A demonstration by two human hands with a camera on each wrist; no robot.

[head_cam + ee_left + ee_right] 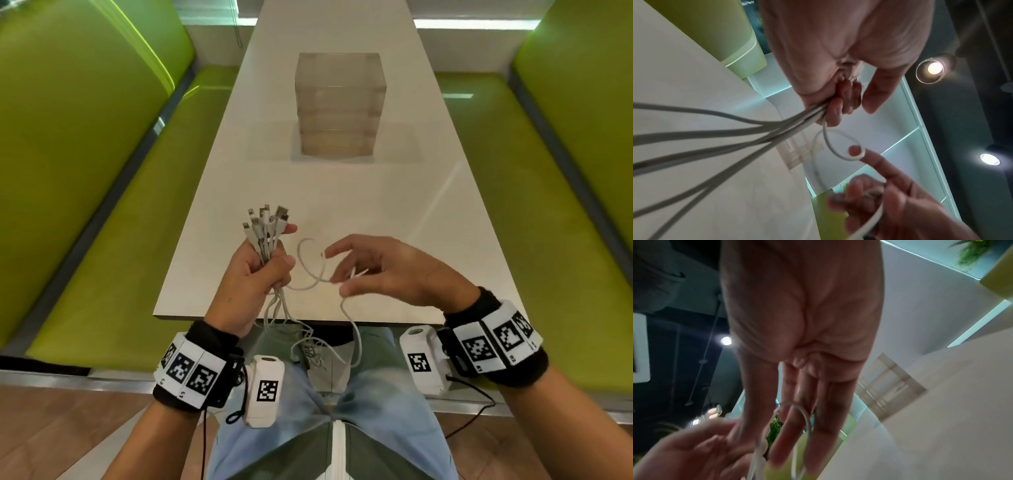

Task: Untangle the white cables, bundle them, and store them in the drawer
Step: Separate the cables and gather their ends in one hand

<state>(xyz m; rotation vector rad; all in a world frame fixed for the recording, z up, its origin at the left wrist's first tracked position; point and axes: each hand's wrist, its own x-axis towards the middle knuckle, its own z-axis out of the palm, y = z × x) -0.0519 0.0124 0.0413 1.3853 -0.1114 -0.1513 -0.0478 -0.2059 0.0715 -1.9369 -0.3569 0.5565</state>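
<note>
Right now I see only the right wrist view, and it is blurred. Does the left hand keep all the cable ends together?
Observer: Yes. In the head view the left hand grips the white cables as one bunch, with the plugs pointing up.
Operator: Where do the free lengths go?
Observer: They drop past the near edge of the table and lie tangled over the person's lap.
Operator: Is a drawer already open?
Observer: No. The clear drawer unit stands farther along the table, and none of its drawers is pulled out.
</note>
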